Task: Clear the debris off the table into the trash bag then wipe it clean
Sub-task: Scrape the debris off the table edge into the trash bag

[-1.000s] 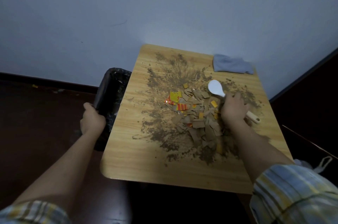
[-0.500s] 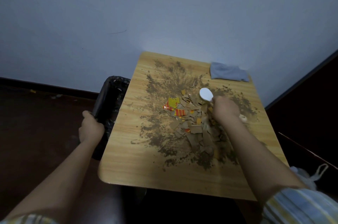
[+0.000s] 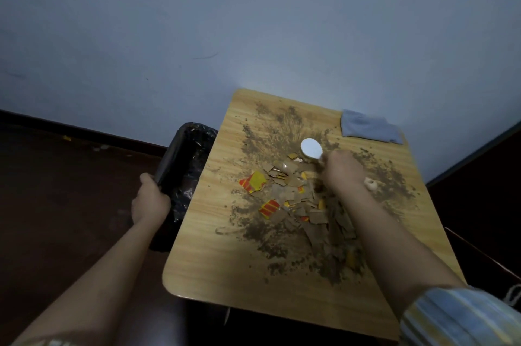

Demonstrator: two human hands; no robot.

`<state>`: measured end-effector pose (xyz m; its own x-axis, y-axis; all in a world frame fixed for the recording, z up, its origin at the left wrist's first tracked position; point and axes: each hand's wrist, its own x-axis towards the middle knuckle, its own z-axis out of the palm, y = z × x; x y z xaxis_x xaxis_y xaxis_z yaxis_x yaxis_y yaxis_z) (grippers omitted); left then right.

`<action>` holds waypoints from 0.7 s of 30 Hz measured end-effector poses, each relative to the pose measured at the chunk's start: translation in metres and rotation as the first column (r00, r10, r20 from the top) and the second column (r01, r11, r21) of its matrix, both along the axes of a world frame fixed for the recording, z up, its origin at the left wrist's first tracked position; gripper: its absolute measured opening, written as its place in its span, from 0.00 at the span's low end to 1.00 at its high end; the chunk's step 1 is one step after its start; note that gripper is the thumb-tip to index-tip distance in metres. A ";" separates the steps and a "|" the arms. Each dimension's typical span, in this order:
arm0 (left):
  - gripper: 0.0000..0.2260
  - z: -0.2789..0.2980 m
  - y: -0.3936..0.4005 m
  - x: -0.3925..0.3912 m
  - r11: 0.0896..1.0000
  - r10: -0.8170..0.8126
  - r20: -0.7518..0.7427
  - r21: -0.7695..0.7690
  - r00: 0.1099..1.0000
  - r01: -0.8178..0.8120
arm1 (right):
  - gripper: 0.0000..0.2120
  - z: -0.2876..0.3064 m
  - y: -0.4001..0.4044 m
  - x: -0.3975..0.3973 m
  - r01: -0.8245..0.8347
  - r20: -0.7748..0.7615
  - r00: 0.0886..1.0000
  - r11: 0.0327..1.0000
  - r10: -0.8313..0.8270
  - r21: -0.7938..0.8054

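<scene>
Head view, one wooden table spread with brown dirt and torn card scraps, heaped mid-table. Right hand, fingers closed round a white scoop, sits behind the heap, apparently placed to push it leftward; left hand, fingers wrapped on its rim, holds the black trash bag against the table's left edge to catch debris. Grey cloth lies unused at the far right corner, likely kept for wiping.

Light wood-grain table; brown dirt; red-yellow striped scraps; grey cloth at far right corner; black trash bag.
</scene>
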<state>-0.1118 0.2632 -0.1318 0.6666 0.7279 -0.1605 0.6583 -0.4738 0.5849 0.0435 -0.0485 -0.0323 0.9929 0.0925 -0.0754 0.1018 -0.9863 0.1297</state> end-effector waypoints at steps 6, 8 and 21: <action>0.11 0.002 0.003 0.002 1.000 -0.016 0.003 -0.001 1.000 0.016 | 0.15 -0.004 0.038 -0.005 -0.318 -0.012 0.948 0.947 0.318 0.038; 0.11 0.002 0.002 0.003 1.000 -0.021 0.007 -0.005 1.000 0.021 | 0.15 -0.003 0.039 -0.006 -0.351 0.037 0.936 0.931 0.349 0.101; 0.12 -0.003 0.004 0.007 1.000 -0.012 0.015 -0.016 1.000 0.013 | 0.10 0.009 -0.002 0.000 -0.038 0.056 0.997 0.991 0.046 -0.132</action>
